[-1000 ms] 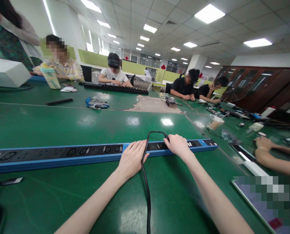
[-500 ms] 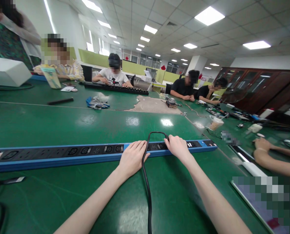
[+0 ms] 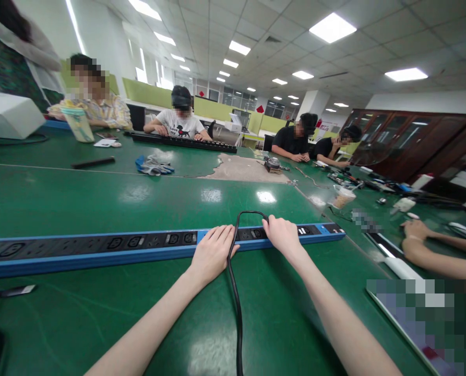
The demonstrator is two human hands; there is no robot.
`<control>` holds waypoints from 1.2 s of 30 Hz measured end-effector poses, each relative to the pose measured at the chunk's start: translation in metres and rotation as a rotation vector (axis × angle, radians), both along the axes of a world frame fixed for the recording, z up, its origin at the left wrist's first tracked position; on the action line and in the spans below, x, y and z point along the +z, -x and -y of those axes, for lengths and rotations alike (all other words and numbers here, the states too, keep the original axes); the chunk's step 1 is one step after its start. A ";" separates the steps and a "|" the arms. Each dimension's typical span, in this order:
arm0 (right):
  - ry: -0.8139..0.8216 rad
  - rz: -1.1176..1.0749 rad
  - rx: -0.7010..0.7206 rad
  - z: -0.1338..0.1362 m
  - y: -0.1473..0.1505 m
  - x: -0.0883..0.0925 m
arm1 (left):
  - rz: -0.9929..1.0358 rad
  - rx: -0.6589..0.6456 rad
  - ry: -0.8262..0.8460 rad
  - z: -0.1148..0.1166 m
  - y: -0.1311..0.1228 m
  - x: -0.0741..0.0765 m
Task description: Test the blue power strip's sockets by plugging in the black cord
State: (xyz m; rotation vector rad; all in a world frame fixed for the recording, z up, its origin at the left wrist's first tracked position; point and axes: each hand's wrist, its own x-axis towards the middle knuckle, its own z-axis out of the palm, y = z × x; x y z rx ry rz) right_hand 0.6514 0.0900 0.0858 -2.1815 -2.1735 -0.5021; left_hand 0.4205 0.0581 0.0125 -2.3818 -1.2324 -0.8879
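Observation:
A long blue and black power strip [image 3: 99,248] lies across the green table [image 3: 139,203] in front of me. My left hand [image 3: 213,251] rests flat on the strip with its fingers stretched out. My right hand [image 3: 283,235] is closed over the plug end of a black cable [image 3: 236,292], right at a socket of the strip. From under that hand the cable loops up and over, then runs back toward me between my arms. The plug itself is hidden by my fingers.
Several people sit at the far side; one works at a black strip [image 3: 181,141]. Blue gloves [image 3: 153,165] and a black bar [image 3: 93,163] lie beyond. A co-worker's arms [image 3: 432,250] rest at the right, near a cup [image 3: 342,197] and a tablet [image 3: 424,318].
Both hands stay on the strip and plug; the view has shifted slightly.

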 end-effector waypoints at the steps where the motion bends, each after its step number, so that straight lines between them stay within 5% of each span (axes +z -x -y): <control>1: -0.003 -0.003 -0.001 0.000 0.000 0.000 | 0.000 -0.003 0.001 0.000 0.000 0.000; 19: 0.095 -0.104 0.017 -0.007 -0.016 0.015 | 0.011 0.012 0.010 0.000 -0.005 -0.003; 28: -0.134 -0.385 0.164 0.012 -0.039 0.073 | 0.033 0.005 0.012 0.000 -0.005 -0.004; 31: 0.022 -0.659 0.205 0.010 -0.061 0.080 | 0.019 0.001 0.012 -0.001 -0.005 -0.005; 36: 0.415 -1.195 0.189 -0.002 -0.098 0.066 | 0.006 0.008 0.008 -0.001 -0.005 -0.006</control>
